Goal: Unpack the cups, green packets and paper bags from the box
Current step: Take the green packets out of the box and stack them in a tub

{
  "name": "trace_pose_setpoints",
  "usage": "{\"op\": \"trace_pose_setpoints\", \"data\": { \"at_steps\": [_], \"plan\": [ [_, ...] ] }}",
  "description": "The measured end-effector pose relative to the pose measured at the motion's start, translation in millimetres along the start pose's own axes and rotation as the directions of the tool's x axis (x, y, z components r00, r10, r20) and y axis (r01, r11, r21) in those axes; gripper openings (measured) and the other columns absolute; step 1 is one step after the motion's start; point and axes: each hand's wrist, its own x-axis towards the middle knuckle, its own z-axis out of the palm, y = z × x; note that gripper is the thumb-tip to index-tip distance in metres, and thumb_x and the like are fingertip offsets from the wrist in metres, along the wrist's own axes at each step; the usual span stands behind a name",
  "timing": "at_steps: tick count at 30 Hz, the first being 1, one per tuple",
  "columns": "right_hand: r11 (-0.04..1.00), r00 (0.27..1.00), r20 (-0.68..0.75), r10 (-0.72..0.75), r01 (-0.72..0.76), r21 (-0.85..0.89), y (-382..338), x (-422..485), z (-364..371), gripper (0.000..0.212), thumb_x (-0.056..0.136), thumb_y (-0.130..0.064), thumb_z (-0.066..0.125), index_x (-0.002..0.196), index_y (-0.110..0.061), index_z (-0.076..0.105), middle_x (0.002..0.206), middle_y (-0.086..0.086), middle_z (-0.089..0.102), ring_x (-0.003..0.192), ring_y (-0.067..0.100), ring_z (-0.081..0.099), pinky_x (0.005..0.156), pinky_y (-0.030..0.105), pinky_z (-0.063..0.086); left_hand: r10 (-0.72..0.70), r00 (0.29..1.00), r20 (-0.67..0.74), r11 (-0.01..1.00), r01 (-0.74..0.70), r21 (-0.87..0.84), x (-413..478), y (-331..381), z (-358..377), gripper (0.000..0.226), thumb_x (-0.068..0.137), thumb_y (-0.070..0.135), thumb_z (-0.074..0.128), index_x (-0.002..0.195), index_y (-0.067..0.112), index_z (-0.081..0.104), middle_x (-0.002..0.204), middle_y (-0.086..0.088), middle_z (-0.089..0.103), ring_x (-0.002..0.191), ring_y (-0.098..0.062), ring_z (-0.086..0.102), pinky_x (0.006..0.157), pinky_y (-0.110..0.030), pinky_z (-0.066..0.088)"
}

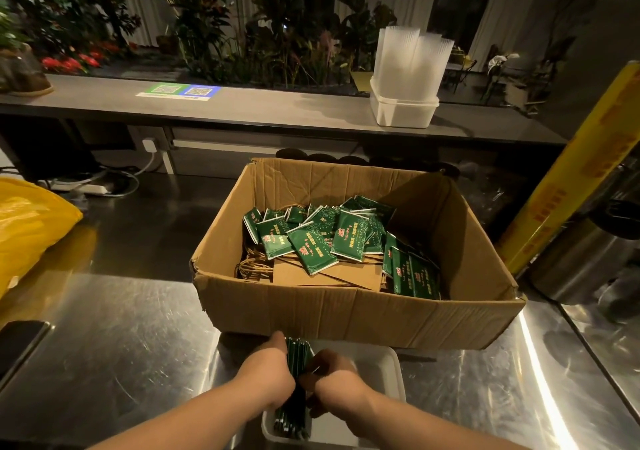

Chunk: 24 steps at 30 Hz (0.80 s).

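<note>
An open cardboard box (346, 311) stands on the steel counter. Inside it, several green packets (311, 238) lie loose on top of flat brown paper bags (329, 274) with twisted handles. In front of the box sits a white tray (384, 366). A row of green packets (294, 411) stands on edge at the tray's left side. My left hand (266, 370) and my right hand (330, 373) press this row from either side, fingers curled around it. Stacks of clear plastic cups (410, 58) stand in a white tub (401, 112) on the far shelf.
A yellow plastic bag (24, 224) lies at the left. A dark phone (17, 344) rests near the left edge. A yellow roll (571, 179) leans at the right beside a steel canister (585, 259). Plants line the back.
</note>
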Motion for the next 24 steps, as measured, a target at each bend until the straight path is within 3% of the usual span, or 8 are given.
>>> {"op": "trace_pose_setpoints", "data": {
  "at_steps": [2, 5, 9, 13, 15, 17, 21, 24],
  "plan": [
    [1.0, 1.0, -0.011, 0.014, -0.014, 0.024, 1, 1, -1, 0.017, 0.094, -0.004, 0.064, 0.107, -0.013, 0.057, 0.103, 0.016, 0.067, 0.076, 0.026, 0.067, 0.08, 0.045, 0.061, 0.038, 0.997, -0.066, 0.998, -0.041, -0.046, -1, -3, 4, 0.042, 0.091, 0.01, 0.054, 0.131, 0.011, 0.04, 0.094, -0.006, 0.054, 0.103, -0.024, 0.068, 0.081, -0.027, 0.053],
    [1.0, 1.0, -0.023, 0.012, -0.011, 0.015, 3, 2, -1, 0.026, 0.091, 0.007, 0.06, 0.102, -0.016, 0.057, 0.107, 0.017, 0.066, 0.077, 0.027, 0.067, 0.08, 0.049, 0.061, 0.022, 0.999, -0.046, 0.994, -0.027, -0.103, 2, -6, 8, 0.042, 0.089, 0.007, 0.054, 0.129, 0.011, 0.041, 0.095, -0.009, 0.057, 0.097, -0.025, 0.069, 0.079, -0.028, 0.057],
    [0.995, 0.998, 0.005, -0.055, 0.055, -0.082, 8, 7, 6, 0.038, 0.087, -0.002, 0.07, 0.115, -0.024, 0.056, 0.111, 0.008, 0.066, 0.088, 0.027, 0.068, 0.077, 0.04, 0.061, -0.085, 0.991, 0.099, 0.996, 0.087, -0.013, 8, -9, -3, 0.073, 0.085, 0.004, 0.066, 0.144, 0.021, 0.027, 0.137, -0.008, 0.047, 0.117, -0.027, 0.06, 0.089, -0.032, 0.058],
    [0.964, 0.985, -0.011, -0.173, 0.168, -0.206, 4, 9, 11, 0.057, 0.087, -0.016, 0.075, 0.137, -0.027, 0.05, 0.129, -0.004, 0.063, 0.118, 0.017, 0.063, 0.089, 0.023, 0.054, -0.206, 0.959, 0.196, 0.978, 0.2, 0.054, 17, -14, -11, 0.102, 0.088, 0.011, 0.076, 0.158, 0.024, 0.003, 0.157, -0.009, 0.03, 0.124, -0.024, 0.058, 0.075, -0.02, 0.051],
    [0.951, 0.981, -0.034, -0.192, 0.177, -0.254, 2, 9, 14, 0.057, 0.084, -0.024, 0.077, 0.135, -0.028, 0.052, 0.129, -0.005, 0.066, 0.12, 0.016, 0.063, 0.102, 0.031, 0.052, -0.231, 0.945, 0.233, 0.971, 0.24, -0.007, 23, -21, -7, 0.083, 0.091, 0.013, 0.074, 0.151, 0.022, 0.017, 0.146, -0.01, 0.042, 0.112, -0.023, 0.068, 0.061, -0.02, 0.055],
    [0.957, 0.982, -0.059, -0.178, 0.159, -0.243, 2, 9, 14, 0.054, 0.081, -0.026, 0.076, 0.131, -0.029, 0.055, 0.121, -0.007, 0.068, 0.115, 0.016, 0.065, 0.101, 0.036, 0.054, -0.24, 0.939, 0.247, 0.966, 0.256, -0.034, 23, -23, -5, 0.05, 0.095, 0.012, 0.068, 0.134, 0.016, 0.037, 0.128, -0.009, 0.054, 0.101, -0.023, 0.074, 0.05, -0.024, 0.056],
    [0.98, 0.99, -0.048, -0.131, 0.122, -0.158, 2, 11, 8, 0.036, 0.087, -0.021, 0.074, 0.113, -0.036, 0.055, 0.101, -0.015, 0.065, 0.108, 0.016, 0.067, 0.094, 0.034, 0.057, -0.169, 0.948, 0.268, 0.976, 0.199, -0.088, 25, -20, -5, 0.032, 0.099, 0.022, 0.063, 0.126, 0.012, 0.049, 0.102, -0.014, 0.069, 0.079, -0.022, 0.077, 0.053, -0.028, 0.059],
    [0.989, 0.992, -0.056, -0.11, 0.104, -0.109, 5, 12, 8, 0.022, 0.09, -0.025, 0.073, 0.103, -0.034, 0.057, 0.099, -0.008, 0.068, 0.095, 0.014, 0.068, 0.075, 0.026, 0.056, -0.148, 0.949, 0.279, 0.965, 0.2, -0.169, 18, -19, -10, 0.038, 0.101, 0.038, 0.062, 0.123, 0.009, 0.05, 0.086, -0.012, 0.07, 0.069, -0.02, 0.072, 0.064, -0.029, 0.063]
  ]
}}
